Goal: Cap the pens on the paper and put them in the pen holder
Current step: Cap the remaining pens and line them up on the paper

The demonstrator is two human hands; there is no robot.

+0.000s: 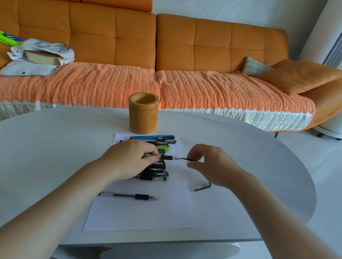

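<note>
Nearest lay one uncapped black-grip pen (130,196) on the white paper sheet (141,211). Left hand (132,159) pinched a black pen (165,157), hiding the pen row (156,173) partly. Right hand (208,165) closed on a barely visible clear cap (187,159) touching its tip. Round wooden pen holder (143,113) stood behind.

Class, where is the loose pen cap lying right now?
In the head view, the cap lies on the paper, right of the pen pile, just below the right hand.

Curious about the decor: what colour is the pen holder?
Yellow-orange pen holder, with a carved pattern; head view.
</note>
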